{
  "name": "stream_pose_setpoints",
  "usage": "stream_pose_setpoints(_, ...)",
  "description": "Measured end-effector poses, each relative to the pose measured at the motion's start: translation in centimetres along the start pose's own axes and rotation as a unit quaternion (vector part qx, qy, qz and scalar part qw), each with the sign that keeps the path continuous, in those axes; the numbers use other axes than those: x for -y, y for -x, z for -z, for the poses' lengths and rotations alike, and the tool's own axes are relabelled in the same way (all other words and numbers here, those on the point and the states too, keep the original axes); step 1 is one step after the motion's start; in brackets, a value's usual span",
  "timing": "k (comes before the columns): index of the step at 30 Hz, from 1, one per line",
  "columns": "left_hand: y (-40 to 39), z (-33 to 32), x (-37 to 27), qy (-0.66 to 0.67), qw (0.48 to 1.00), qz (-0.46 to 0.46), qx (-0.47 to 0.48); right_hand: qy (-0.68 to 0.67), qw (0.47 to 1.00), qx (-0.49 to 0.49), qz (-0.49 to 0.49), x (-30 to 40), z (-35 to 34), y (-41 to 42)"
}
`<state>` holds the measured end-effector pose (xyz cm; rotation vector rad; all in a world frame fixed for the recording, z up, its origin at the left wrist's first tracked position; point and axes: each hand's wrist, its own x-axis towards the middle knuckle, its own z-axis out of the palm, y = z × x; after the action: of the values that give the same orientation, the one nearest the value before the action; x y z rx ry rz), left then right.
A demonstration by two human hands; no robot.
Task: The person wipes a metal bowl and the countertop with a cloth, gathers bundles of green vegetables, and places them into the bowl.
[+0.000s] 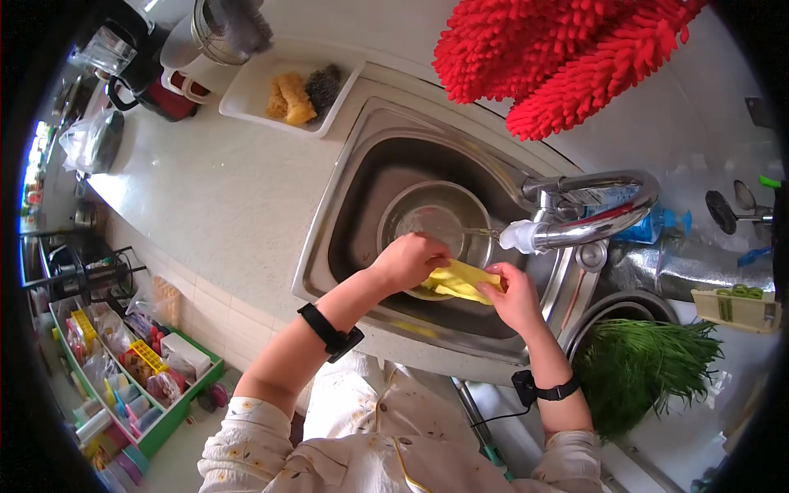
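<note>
A yellow cloth (pixel 462 281) is stretched between my two hands over the near side of a stainless steel sink (pixel 363 179). My left hand (pixel 412 260) grips its left end and my right hand (pixel 513 294) pinches its right end. Beneath the cloth, a round metal bowl (pixel 400 206) sits in the basin with water in it; its near rim is partly hidden by the cloth and my left hand. Water runs into the bowl from the chrome faucet (pixel 601 185), whose spout tip is wrapped in white material (pixel 519 237).
A white tray (pixel 231 111) with sponges and a steel scourer stands beyond the sink. Red chenille material (pixel 555 68) hangs at the top. Right of the sink are a blue bottle (pixel 641 225) and leafy greens (pixel 635 370) in a pot. A green-edged organizer (pixel 179 419) is lower left.
</note>
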<state>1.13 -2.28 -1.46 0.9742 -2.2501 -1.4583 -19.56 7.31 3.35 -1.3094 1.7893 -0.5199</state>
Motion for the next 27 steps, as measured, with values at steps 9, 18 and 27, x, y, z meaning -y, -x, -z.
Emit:
stream_pose_setpoints(9, 0.4, 3.4, 1.4, -0.134, 0.970, 0.055, -0.193, 0.001, 0.984, -0.176, 0.017, -1.7, 0.5, -0.6)
stream_pose_setpoints(18, 0.7, -0.1, 2.2, -0.168, 0.957, 0.155, -0.176, -0.004, 0.986, -0.145, -0.082, -8.9, -6.8, -4.6)
stream_pose_setpoints(27, 1.2, -1.9, 6.3, 0.103, 0.942, 0.251, -0.198, -0.561, 0.800, 0.008, -0.213, -4.9, -5.2, -6.7)
